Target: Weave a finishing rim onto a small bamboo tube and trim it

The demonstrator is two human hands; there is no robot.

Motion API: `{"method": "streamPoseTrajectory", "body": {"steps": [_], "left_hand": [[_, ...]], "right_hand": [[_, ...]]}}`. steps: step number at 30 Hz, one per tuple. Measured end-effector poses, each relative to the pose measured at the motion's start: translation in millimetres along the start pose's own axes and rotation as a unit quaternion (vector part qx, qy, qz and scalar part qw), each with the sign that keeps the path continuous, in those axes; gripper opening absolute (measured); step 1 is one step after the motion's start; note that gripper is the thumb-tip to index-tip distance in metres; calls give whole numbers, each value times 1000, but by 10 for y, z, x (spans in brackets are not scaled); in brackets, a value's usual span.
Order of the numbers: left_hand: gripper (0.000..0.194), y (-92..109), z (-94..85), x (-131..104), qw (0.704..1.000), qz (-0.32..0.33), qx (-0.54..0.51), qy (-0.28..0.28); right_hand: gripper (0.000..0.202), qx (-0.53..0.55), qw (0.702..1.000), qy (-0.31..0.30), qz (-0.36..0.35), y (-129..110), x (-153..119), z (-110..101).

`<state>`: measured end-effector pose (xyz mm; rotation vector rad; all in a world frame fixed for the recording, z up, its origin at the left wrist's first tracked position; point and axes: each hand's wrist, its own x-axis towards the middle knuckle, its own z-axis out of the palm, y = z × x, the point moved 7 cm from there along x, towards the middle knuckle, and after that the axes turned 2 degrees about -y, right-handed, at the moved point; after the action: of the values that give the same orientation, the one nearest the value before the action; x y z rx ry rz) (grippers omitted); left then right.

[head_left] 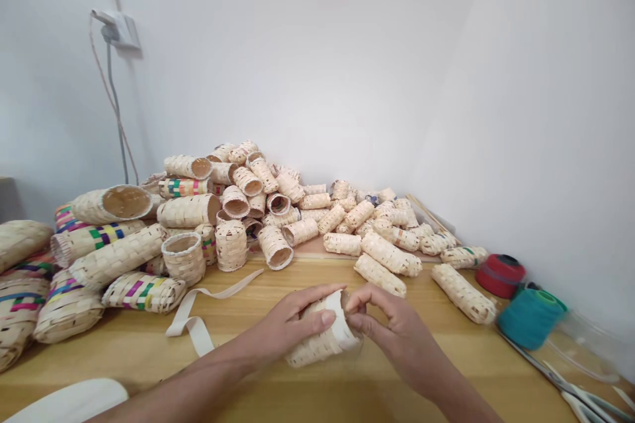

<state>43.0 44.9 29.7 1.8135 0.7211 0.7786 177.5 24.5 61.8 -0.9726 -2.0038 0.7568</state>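
A small woven cylinder basket (317, 349) of pale strips lies tilted over the front of the table, its open end turned up and right. A smooth pale band (340, 330) runs round it near the rim. My left hand (292, 318) is wrapped around the basket, thumb on the near side and fingers over the far side. At the open end, the thumb and fingertips of my right hand (389, 324) are pinched together against the rim. Whatever sits between those fingertips is too small to make out. To the left, a flat pale strip (198, 334) curls across the wood.
Many woven baskets (231, 244) are heaped along the back and left, some with coloured strips. On the right stand a red thread spool (501, 275) and a teal one (532, 318), with scissors (578, 396) before them. A white rounded object (74, 400) lies front left.
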Motion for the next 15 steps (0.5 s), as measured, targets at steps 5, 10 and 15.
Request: {"method": "streamPoseTrajectory", "body": {"steps": [5, 10, 15], "left_hand": [[52, -24, 34, 31, 1000, -3, -10, 5], [58, -107, -55, 43, 998, -14, -7, 63], [60, -191, -72, 30, 995, 3, 33, 99]], "right_hand": [[10, -15, 999, 28, 1, 17, -34, -9], [18, -104, 989, 57, -87, -45, -42, -82], [13, -212, 950, 55, -224, -203, -75, 15]]}}
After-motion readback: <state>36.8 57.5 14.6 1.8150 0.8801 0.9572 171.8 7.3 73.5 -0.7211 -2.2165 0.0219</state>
